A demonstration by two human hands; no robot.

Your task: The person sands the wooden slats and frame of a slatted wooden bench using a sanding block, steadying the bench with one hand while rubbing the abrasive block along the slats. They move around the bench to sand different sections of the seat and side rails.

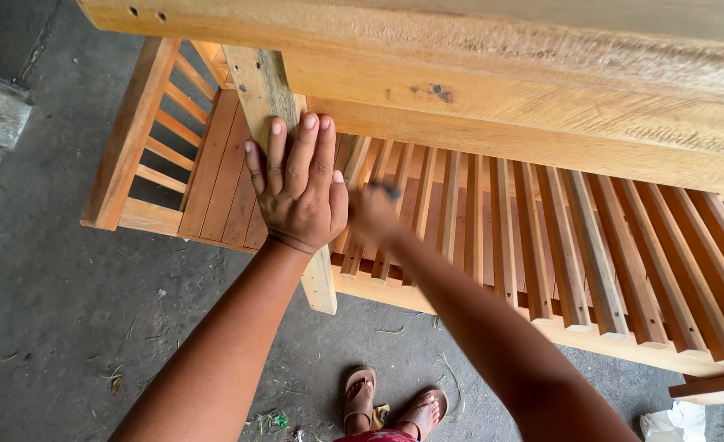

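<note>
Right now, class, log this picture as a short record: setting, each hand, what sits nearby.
Setting: slatted wooden furniture frame on a grey concrete floor
Left hand: left hand flat, fingers spread, on an upright wooden post
Right hand: right hand blurred, against the slats, pinching a small dark object, kind unclear
Above: rough timber beam
Below: feet in sandals

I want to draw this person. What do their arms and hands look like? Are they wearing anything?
Both arms are bare, with no sleeves showing in the picture. The left hand has no glove, ring or watch, and its fingers have short, plain nails. The right hand is blurry, so small details there can't be made out, but no glove shows. Further down, the feet wear brown flip-flops.
</note>
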